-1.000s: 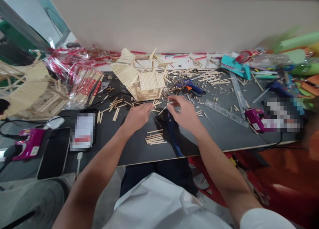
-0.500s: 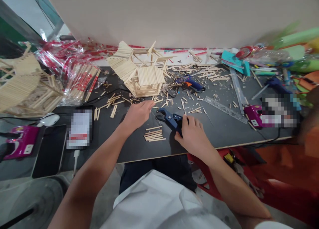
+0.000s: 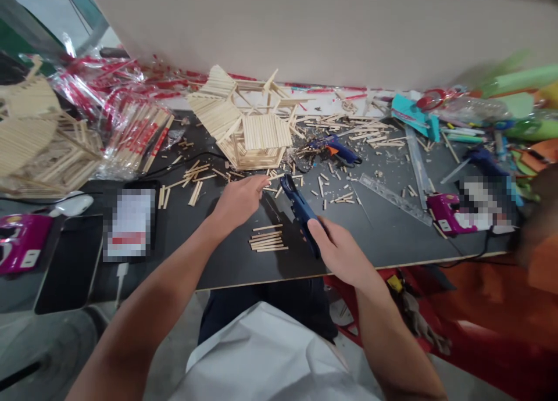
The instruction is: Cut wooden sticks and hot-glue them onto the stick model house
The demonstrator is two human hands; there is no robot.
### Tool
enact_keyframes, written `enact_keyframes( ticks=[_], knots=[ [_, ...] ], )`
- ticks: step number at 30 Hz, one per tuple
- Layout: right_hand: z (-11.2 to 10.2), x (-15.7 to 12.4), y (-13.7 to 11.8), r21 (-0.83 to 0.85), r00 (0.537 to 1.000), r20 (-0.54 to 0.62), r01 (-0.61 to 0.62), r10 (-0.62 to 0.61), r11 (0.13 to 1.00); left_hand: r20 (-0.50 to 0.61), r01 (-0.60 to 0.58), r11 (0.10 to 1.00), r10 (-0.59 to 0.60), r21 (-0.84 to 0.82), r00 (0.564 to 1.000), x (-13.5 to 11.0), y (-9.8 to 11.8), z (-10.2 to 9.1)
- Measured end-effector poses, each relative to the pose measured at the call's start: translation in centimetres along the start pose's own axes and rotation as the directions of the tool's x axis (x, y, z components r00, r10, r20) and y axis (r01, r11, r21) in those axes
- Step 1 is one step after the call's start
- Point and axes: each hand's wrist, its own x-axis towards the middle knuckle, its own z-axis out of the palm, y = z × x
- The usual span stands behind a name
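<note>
Presently, the right hand (image 3: 342, 253) has its fingers closed around the handle of a blue plier-like hand tool (image 3: 296, 200), which points away from the body, with its head just beside the left fingertips. The left hand (image 3: 239, 204) has its fingers bent toward each other; a thin wooden stick (image 3: 275, 179) appears at their tips, but I cannot tell if they pinch it. Nearer to the body than these fingers, short cut sticks (image 3: 267, 240) lie almost parallel on the dark grey tabletop (image 3: 235, 267), whose front edge is pale. Directly ahead of the left fingers stands a wooden-stick pavilion model (image 3: 267, 132) with a ribbed roof, and behind it rises a plain light wall (image 3: 305, 35). Ahead and to the right of the right fingers are a blue glue gun (image 3: 342, 150), a transparent ruler (image 3: 394, 199) and many scattered offcuts. Well to the left of the left fingers there are wrapped chopsticks (image 3: 137, 136), a second model (image 3: 26, 142), a lit phone (image 3: 131, 221) and a magenta power socket (image 3: 26, 241). Below the table edge, to the right of the right fingers, something red (image 3: 429, 293) is blurred.
</note>
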Motion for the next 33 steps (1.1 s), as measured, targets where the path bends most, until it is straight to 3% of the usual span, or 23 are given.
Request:
enact_keyframes(
  ticks=[5, 11, 33],
  knots=[
    [1.1, 0.4, -1.2, 0.032, 0.997, -0.058, 0.055, -0.053, 0.998, -0.045, 0.013, 1.0, -0.013, -0.002, 0.999, 0.1, 0.0, -0.3],
    [1.9, 1.1, -1.8, 0.041, 0.992, -0.06, 0.109, -0.107, 0.993, -0.007, -0.05, 0.997, 0.05, 0.051, 0.999, -0.1, 0.4, -0.1],
    [2.7, 1.8, -1.0, 0.049, 0.977, -0.073, 0.203, -0.199, 0.978, -0.054, -0.021, 1.0, 0.021, 0.0, 0.998, -0.5, 0.6, 1.5]
  ],
)
